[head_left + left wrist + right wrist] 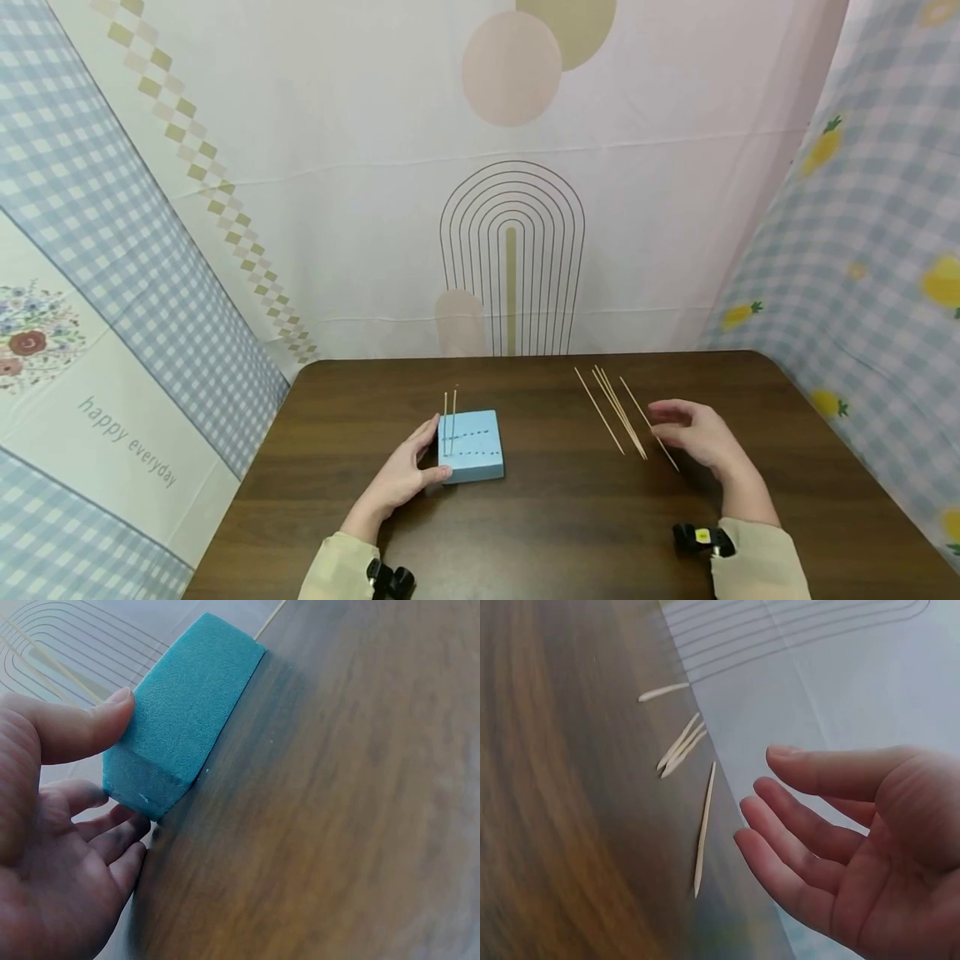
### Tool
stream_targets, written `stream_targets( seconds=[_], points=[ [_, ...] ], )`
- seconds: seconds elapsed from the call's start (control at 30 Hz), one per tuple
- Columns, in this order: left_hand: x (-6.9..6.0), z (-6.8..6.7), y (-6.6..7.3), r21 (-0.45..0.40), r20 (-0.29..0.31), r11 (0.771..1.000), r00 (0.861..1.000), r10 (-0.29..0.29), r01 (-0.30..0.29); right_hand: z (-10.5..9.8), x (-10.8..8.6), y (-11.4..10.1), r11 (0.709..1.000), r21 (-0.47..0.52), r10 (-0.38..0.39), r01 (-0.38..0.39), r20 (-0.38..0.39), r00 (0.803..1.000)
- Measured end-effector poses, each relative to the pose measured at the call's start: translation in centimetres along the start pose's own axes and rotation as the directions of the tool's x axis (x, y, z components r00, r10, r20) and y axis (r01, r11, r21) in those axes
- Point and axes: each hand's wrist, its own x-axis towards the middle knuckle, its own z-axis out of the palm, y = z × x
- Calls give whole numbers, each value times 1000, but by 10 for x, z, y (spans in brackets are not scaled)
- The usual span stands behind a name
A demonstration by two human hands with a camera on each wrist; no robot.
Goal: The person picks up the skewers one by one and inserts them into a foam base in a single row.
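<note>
A light blue foam block (477, 442) lies on the table, with rows of dark marks or holes on its top. Two thin wooden skewers stand upright near its left side. My left hand (401, 471) holds the block's left edge, the thumb at the near side; the left wrist view has the thumb against the foam block (184, 705) and the other fingers by its end. Over the rightmost loose skewer (637, 408) hovers my right hand (701, 433), fingers loosely bent. In the right wrist view there is nothing between thumb and fingers, and the skewer (704, 832) lies beside them.
Several more skewers (617, 410) lie on the brown wooden table (547, 533), left of the right hand. A patterned cloth (360, 250) hangs behind the table's far edge. Checked cloths flank the left and right sides. Each wrist bears a small black camera.
</note>
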Motion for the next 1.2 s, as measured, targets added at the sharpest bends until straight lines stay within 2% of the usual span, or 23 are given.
stream_targets(
  seconds=[0.2,0.6,0.93,1.2],
  points=[
    [0,-1,0,19,-9,1000,1000,0,0,-1,3,11,992,-123,19,-24,-48,999],
    [-1,-2,0,4,-8,1000,1000,-4,4,11,8,11,975,-215,48,-61,-67,997],
    [-1,0,1,1,-10,1000,1000,0,0,12,8,8,967,-219,116,-132,-85,990],
    [0,0,-1,11,-12,1000,1000,3,-3,10,9,5,960,-245,113,-137,-110,988]
  ],
)
